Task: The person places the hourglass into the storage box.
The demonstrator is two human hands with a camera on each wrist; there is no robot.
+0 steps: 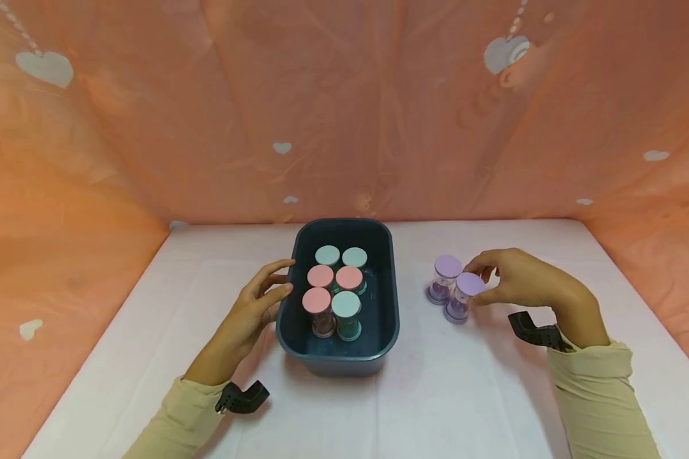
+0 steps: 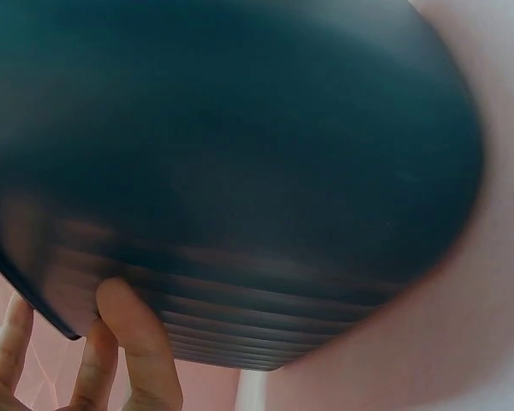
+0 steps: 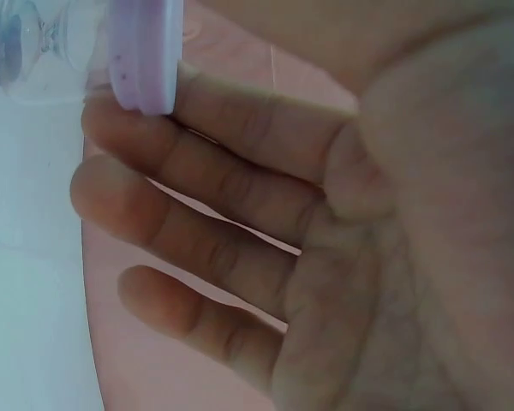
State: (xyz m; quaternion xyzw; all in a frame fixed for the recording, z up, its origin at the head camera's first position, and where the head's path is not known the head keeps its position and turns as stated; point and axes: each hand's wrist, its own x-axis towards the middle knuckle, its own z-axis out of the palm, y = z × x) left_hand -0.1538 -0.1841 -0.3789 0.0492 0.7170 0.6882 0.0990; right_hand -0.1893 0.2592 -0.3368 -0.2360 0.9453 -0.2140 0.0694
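A dark blue-grey tub (image 1: 337, 366) stands on the table with several sand timers upright inside. Some have pink caps (image 1: 317, 300), others pale mint caps (image 1: 346, 305). My left hand (image 1: 258, 306) is at the tub's left side, fingertips touching near the rim; the left wrist view shows fingers (image 2: 141, 342) against its outer wall. To the right of the tub, my right hand (image 1: 517, 280) pinches a purple-capped sand timer (image 1: 457, 310) between thumb and fingers. A second purple sand timer (image 1: 439, 290) stands beside it. In the right wrist view, the lilac cap (image 3: 146, 56) is by the fingertips.
White cloth covers the table (image 1: 436, 395). An orange-pink sheet with pale hearts (image 1: 344, 115) hangs behind it and on both sides. A black wrist strap mount (image 1: 536, 331) juts out below the right wrist, another (image 1: 244, 398) below the left.
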